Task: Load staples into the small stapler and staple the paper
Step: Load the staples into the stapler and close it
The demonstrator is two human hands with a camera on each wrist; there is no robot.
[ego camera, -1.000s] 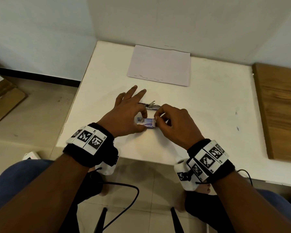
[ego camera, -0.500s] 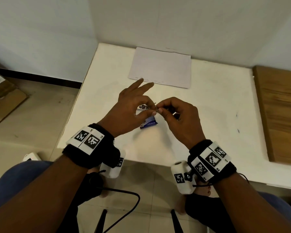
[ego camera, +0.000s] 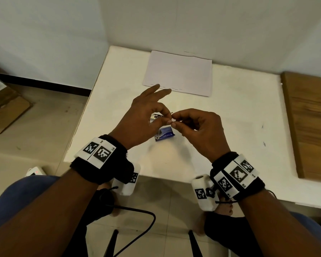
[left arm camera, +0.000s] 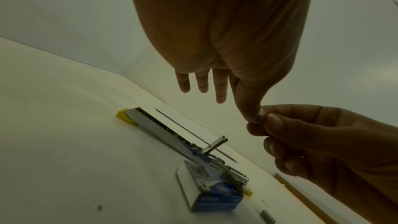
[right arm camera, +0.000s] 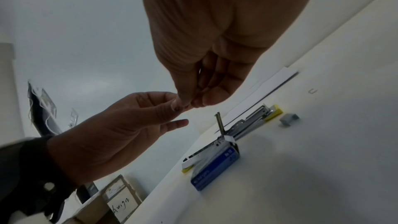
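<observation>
Both hands hover above the white table [ego camera: 230, 130], fingertips meeting. My left hand [ego camera: 168, 118] and right hand [ego camera: 173, 121] each pinch, between thumb and forefinger, a small staple strip [ego camera: 171, 119] that the fingertips almost hide. The left hand's other fingers are spread out straight. Under the hands, the small stapler [left arm camera: 150, 125] lies opened out flat, metal with yellow ends, its pusher standing up. The blue staple box [ego camera: 165, 135] lies beside it, open at one end. The paper [ego camera: 178, 73] lies flat at the table's far edge.
A loose grey block of staples [right arm camera: 289, 119] lies on the table right of the stapler, and a single staple [right arm camera: 312, 91] farther off. A wooden board [ego camera: 311, 127] adjoins the table on the right. Cardboard boxes [ego camera: 6, 106] sit on the floor at left.
Both hands left the staple box on the table and rose above it, pinching the small strip between them. The box now lies free, slightly turned.
</observation>
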